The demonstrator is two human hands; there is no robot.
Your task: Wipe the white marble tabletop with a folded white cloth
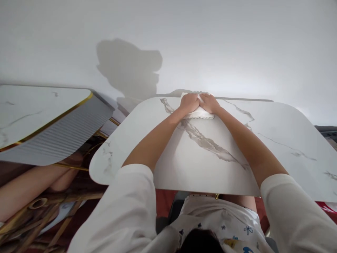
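Note:
A white cloth (pixel 200 113) lies folded on the marble-patterned white tabletop (pixel 181 172), at its far edge by the wall. My left hand (pixel 190 102) presses down on the cloth with its fingers curled over it. Close beside it, my right hand (pixel 209 103) grips the same cloth, and the two hands nearly touch. Both arms are stretched forward across the table. The fingertips are mostly hidden behind the backs of my hands.
A white wall (pixel 223 42) rises behind the table and carries a head-shaped shadow. To the left stands a second marble-patterned table (pixel 47 109) with gold trim and a ribbed grey side. Below it are a person's leg (pixel 39 182) and a bamboo-like frame (pixel 60 221).

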